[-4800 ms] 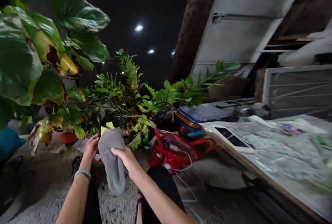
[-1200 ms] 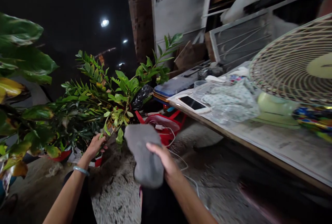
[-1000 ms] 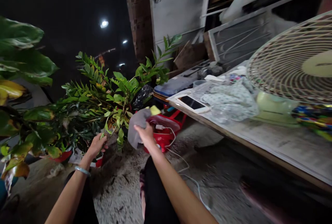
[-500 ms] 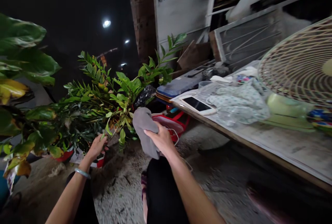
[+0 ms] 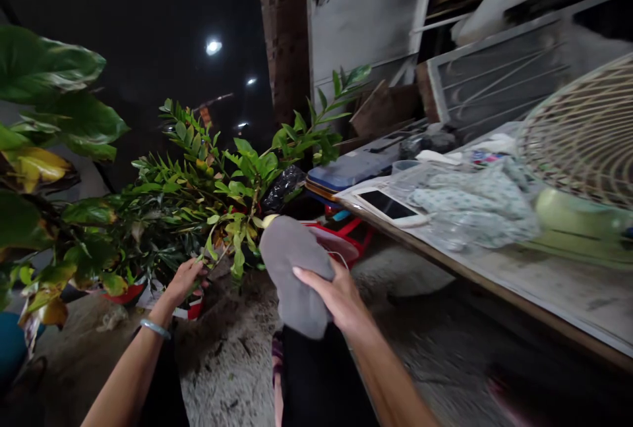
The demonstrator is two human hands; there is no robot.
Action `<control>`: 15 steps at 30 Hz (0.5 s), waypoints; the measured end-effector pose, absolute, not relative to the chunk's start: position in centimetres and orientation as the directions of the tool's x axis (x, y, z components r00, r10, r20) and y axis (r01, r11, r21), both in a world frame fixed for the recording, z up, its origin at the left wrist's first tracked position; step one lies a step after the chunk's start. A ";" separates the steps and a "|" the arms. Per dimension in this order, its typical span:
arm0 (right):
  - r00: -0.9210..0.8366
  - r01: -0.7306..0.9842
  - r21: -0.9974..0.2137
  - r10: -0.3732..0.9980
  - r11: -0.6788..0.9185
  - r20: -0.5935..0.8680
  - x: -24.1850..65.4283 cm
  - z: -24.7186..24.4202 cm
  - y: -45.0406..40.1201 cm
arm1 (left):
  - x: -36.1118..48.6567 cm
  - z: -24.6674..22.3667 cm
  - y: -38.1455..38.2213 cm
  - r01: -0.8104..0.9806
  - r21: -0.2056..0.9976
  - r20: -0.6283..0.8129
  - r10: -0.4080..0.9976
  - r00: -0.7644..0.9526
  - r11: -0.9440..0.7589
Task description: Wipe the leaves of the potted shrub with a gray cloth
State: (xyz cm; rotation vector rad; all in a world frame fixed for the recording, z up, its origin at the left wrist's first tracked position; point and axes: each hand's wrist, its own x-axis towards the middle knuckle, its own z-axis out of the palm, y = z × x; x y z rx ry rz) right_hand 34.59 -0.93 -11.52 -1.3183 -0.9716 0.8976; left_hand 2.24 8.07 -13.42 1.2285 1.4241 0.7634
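My left hand (image 5: 186,280), with a pale bangle on its wrist, reaches low into the green potted plants. Its fingers are closed around a thin plant stem (image 5: 211,257) at the edge of the foliage. My right hand (image 5: 341,295) grips a soft grey cloth (image 5: 297,269) that hangs above my knee, thumb on top and the other fingers hidden beneath. A small pale-yellow tip (image 5: 270,220) shows behind the cloth's upper edge; what it belongs to is hidden. Leafy stems of the plant (image 5: 247,170) rise just beyond both hands.
To the right a table (image 5: 494,295) bears a white phone (image 5: 390,206), a patterned cloth (image 5: 475,196) and a green fan (image 5: 583,137). Below its near corner is a red plastic object (image 5: 353,242). Large leaves (image 5: 54,78) hang at the left, and a red pot (image 5: 123,295) stands below.
The grey cloth has turned so its broad flat side faces me, lower and slightly right with my right hand. My left hand stays by the stem. The whole view has shifted slightly.
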 end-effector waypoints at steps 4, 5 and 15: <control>0.404 0.254 -0.962 0.893 0.097 0.196 32.6 -9.4 3.4 | 2.4 -13.4 7.9 0.334 0.907 -0.300 0.950 0.088 0.256; 0.346 0.304 -0.948 0.916 0.094 0.202 31.0 -9.2 3.9 | 2.3 -13.4 7.8 0.344 0.905 -0.296 0.951 0.093 0.249; -0.055 0.090 -0.996 0.998 0.027 0.022 28.1 -14.8 -4.3 | 0.2 -13.5 6.1 0.309 0.924 -0.288 0.941 0.176 0.225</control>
